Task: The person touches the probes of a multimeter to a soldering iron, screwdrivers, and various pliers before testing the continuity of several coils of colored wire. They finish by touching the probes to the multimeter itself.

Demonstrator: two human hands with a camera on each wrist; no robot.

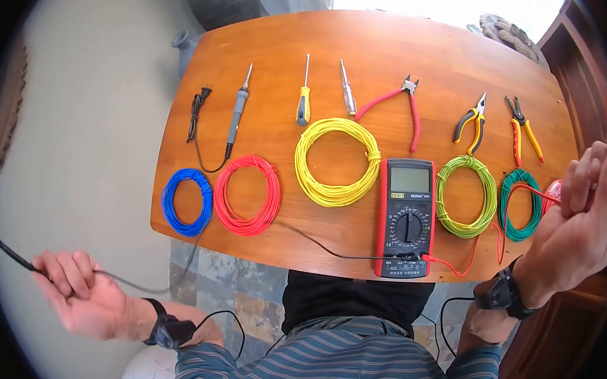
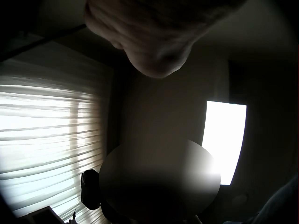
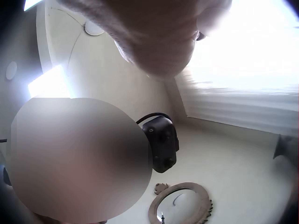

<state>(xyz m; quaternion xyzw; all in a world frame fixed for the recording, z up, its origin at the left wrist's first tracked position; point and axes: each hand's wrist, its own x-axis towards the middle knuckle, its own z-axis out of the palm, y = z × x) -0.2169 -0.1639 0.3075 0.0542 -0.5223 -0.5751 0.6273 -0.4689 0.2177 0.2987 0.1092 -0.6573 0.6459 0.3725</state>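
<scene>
Out past the table's left edge, my left hand (image 1: 85,294) grips a black test probe (image 1: 9,251), its lead trailing from the fingers. My right hand (image 1: 584,207) is raised at the far right with its fingers curled round a red test probe, mostly hidden by the hand; its red lead (image 1: 519,189) runs back to the table. Both leads plug into the bottom of a red and black multimeter (image 1: 406,216) near the table's front edge. The multimeter's screen looks blank. In the wrist views only the underside of the left hand (image 2: 149,37) and right hand (image 3: 154,37) shows.
On the wooden table (image 1: 269,69) lie blue (image 1: 170,209), red (image 1: 222,205), yellow (image 1: 302,182), yellow-green (image 1: 441,212) and green (image 1: 505,216) wire coils. Behind them are a soldering iron (image 1: 237,116), screwdriver (image 1: 304,106), tester screwdriver (image 1: 348,91), cutters (image 1: 415,120), pliers (image 1: 479,124) and wire strippers (image 1: 518,126).
</scene>
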